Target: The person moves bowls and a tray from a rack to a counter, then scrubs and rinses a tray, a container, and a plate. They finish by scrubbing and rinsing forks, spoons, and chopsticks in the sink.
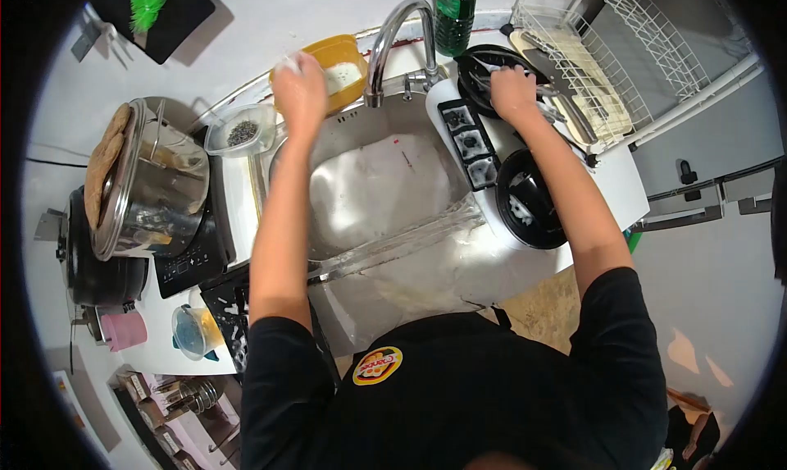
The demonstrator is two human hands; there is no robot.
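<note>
Left hand (299,88) closed round a white wad (288,62) at the yellow tub (351,52) behind the sink (385,183) | my right hand (514,93) curled on the black dish (475,66) beside the rack (578,64), grip I cannot tell | tap (402,23) stands between my two hands

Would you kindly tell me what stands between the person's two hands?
In the head view, the chrome faucet rises between the left hand, at the yellow tub, and the right hand, on the black pan.
</note>
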